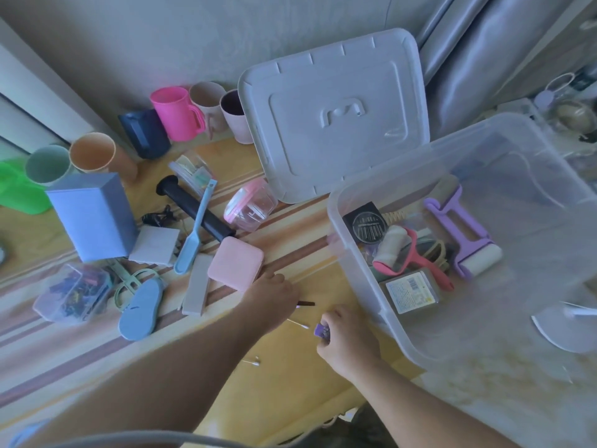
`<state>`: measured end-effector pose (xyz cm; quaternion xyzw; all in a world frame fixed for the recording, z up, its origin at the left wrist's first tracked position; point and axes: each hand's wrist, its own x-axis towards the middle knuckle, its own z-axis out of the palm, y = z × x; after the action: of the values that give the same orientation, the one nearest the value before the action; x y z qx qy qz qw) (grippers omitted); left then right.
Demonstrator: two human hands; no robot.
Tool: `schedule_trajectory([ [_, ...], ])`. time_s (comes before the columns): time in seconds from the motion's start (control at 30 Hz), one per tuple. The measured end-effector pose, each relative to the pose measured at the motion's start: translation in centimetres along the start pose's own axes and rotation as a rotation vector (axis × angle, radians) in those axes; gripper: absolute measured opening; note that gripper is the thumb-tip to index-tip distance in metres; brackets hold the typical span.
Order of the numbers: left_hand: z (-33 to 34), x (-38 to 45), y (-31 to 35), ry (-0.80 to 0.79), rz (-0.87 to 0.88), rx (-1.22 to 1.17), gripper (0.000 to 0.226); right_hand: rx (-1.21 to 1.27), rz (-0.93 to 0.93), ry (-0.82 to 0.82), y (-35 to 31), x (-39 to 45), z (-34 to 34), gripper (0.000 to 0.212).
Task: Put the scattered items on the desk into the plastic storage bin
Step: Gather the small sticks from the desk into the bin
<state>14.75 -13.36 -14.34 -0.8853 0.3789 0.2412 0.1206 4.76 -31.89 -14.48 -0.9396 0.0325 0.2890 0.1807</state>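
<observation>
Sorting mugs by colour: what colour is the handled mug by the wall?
Bright pink mug, clearest in the head view.

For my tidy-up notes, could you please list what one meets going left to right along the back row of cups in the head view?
Green cup → orange cup → dark blue cup → pink mug → beige cup → cup with a dark inside → bin lid.

A pale grey wall [135,40] runs behind the desk [281,376], whose top is yellowish wood laid with a brown-and-cream striped covering [80,360]. At upper right hangs a shiny silver-grey curtain [484,59] in vertical folds. A white frame edge [29,101] slants along the left. Light is soft, cool and even.
</observation>
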Motion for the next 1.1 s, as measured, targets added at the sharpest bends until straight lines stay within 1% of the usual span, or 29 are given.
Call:
schedule_trajectory([
  [0.07, 0.5, -0.9, 0.3, 0.016, -0.064, -0.116, 0.022, 0.007, -0.009, 0.013, -0.2, 0.0, 0.0, 0.013],
  [0.1, 0.5, -1.3, 0.3, 0.037, -0.108, -0.213, 0.023, 0.001, -0.018, 0.019, -0.5, 0.0, 0.1, 0.011],
  [0.2, 0.5, -2.9, 0.3, 0.196, -0.316, -0.601, 0.026, -0.012, -0.079, 0.039, -1.5, 0.6, 0.4, 0.009],
  [0.27, 0.9, -4.4, 0.5, 0.261, -0.442, -0.724, 0.026, -0.027, -0.146, 0.036, -2.6, 1.3, 0.8, 0.010],
  [0.33, 1.9, -6.2, 0.8, 0.214, -0.505, -0.754, 0.025, -0.031, -0.191, 0.030, -3.8, 1.9, 1.3, 0.012],
  [0.43, 3.3, -8.6, 1.4, 0.105, -0.581, -0.785, 0.017, -0.008, -0.189, 0.024, -5.0, 2.4, 1.9, 0.011],
  [0.53, 4.1, -9.7, 1.7, 0.049, -0.660, -0.847, 0.021, -0.070, -0.196, 0.001, -5.3, 3.0, 2.0, 0.018],
  [0.63, 4.7, -10.5, 1.7, 0.048, -0.716, -0.948, 0.021, -0.193, -0.203, -0.054, -5.7, 3.5, 1.7, 0.023],
  [0.7, 5.0, -11.0, 1.9, 0.057, -0.719, -0.943, 0.020, -0.296, -0.189, -0.089, -6.0, 3.7, 1.6, 0.030],
  [0.77, 5.0, -11.4, 2.3, 0.062, -0.709, -0.900, 0.021, -0.417, -0.200, -0.092, -6.2, 3.8, 1.5, 0.037],
  [0.87, 5.2, -11.9, 2.7, 0.109, -0.745, -0.946, 0.023, -0.550, -0.239, -0.083, -6.3, 4.0, 1.5, 0.046],
  [0.93, 5.2, -12.3, 2.9, 0.117, -0.767, -0.966, 0.024, -0.582, -0.265, -0.088, -6.2, 4.0, 1.5, 0.042],
  [1.0, 5.3, -12.7, 3.2, 0.121, -0.774, -0.959, 0.026, -0.586, -0.300, -0.094, -6.1, 3.9, 1.7, 0.032],
  [1.1, 5.4, -13.3, 3.7, 0.131, -0.794, -0.962, 0.027, -0.494, -0.331, -0.116, -6.0, 3.6, 1.7, 0.024],
])
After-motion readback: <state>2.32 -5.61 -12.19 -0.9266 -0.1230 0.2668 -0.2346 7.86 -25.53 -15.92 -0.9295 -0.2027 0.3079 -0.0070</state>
